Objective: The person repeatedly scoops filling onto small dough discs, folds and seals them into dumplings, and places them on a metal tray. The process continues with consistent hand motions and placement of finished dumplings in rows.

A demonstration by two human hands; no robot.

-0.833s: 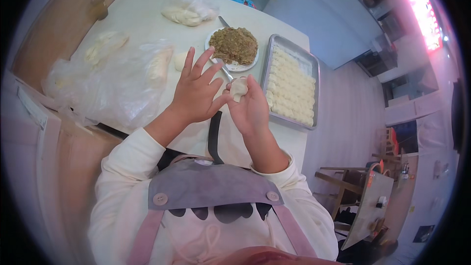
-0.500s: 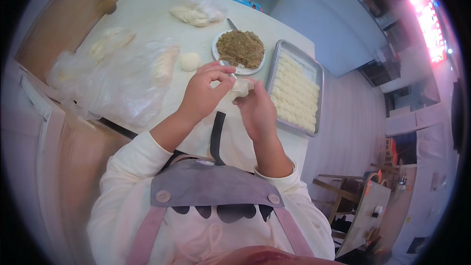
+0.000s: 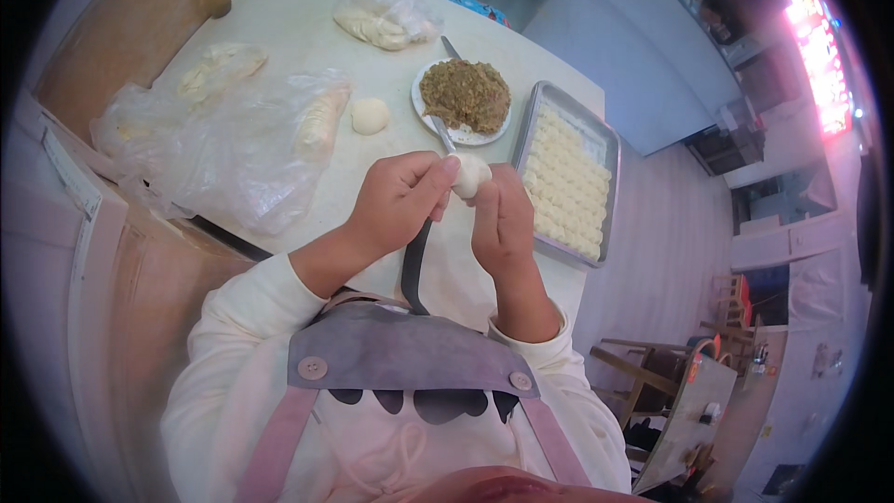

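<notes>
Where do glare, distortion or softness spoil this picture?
Head view, upper right: the glowing pink sign blows out to near-white; head view, rim: black corners, bowed edges; head view, middle: the held dough looks soft, its folds hard to read.

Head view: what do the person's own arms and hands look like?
The left hand and right hand are bare, with no gloves or watch visible. Loose, plain off-white sleeves stop partway along the forearms.
</notes>
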